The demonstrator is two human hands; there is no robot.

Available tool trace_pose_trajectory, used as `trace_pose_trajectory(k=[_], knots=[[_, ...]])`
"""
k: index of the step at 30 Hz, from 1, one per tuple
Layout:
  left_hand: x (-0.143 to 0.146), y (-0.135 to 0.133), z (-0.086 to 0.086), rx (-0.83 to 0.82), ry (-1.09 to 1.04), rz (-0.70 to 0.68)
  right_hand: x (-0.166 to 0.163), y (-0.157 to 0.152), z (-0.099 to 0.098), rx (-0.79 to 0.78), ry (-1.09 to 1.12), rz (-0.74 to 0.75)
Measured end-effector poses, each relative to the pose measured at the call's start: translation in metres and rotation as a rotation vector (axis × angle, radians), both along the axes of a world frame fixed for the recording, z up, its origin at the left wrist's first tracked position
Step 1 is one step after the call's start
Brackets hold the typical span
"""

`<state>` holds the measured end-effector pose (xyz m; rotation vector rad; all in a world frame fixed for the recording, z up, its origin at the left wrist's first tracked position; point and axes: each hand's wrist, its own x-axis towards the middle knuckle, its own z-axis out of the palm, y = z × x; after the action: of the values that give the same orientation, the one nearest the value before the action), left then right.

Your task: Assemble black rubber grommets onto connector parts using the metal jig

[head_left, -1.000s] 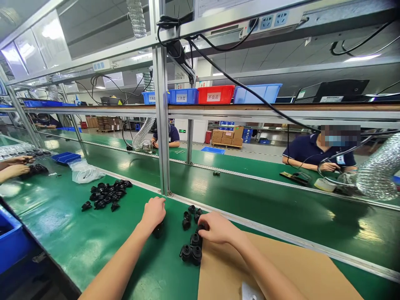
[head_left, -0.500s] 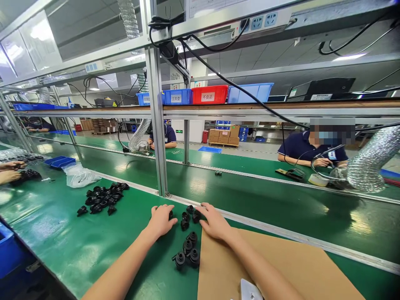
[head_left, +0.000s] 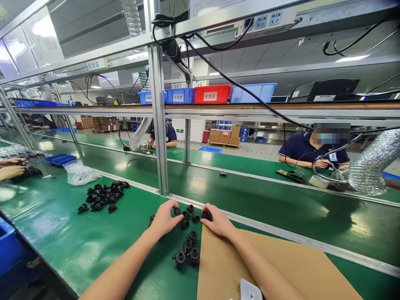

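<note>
My left hand (head_left: pixel 165 218) has thumb and fingers closed around a small round black plastic fitting (head_left: pixel 177 211). Between the thumb and fingers of my right hand (head_left: pixel 216 221) is another black fitting (head_left: pixel 206 215), partly covered, above the cardboard's far corner. A few loose black fittings (head_left: pixel 185 221) lie on the green mat between both hands. Closer to me, several more fittings with short nozzles (head_left: pixel 188 246) stand grouped beside the cardboard's left edge. One dark piece (head_left: pixel 151 219) shows partly behind my left wrist.
A pile of black fittings (head_left: pixel 106 196) and a clear plastic bag (head_left: pixel 80 174) lie to the left. Brown cardboard (head_left: pixel 228 266) bears a white object (head_left: pixel 250 289). A metal post (head_left: pixel 160 125) rises beyond my hands. Co-workers (head_left: pixel 300 148) sit across; another person's hands (head_left: pixel 12 168) work far left.
My left hand has moved slightly right and closed on a fitting, uncovering a piece behind it. My right hand has drawn a little right with a fitting in its fingers.
</note>
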<state>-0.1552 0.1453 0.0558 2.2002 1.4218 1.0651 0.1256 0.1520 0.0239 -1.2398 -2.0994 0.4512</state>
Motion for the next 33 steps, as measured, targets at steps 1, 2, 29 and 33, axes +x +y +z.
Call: trace_pose_trajectory(k=[1,2,29,33], knots=[[0.004,-0.003,0.001,-0.001,-0.049,-0.045,-0.002,-0.001,0.003,0.004,0.026,0.014],[0.008,-0.007,0.002,-0.005,-0.095,-0.087,-0.004,-0.002,0.008,0.007,0.051,0.031],[0.030,-0.029,-0.004,0.070,-0.469,-0.371,-0.039,-0.039,0.068,0.151,0.278,0.360],[0.031,-0.029,-0.004,0.056,-0.468,-0.381,-0.040,-0.039,0.068,0.158,0.282,0.369]])
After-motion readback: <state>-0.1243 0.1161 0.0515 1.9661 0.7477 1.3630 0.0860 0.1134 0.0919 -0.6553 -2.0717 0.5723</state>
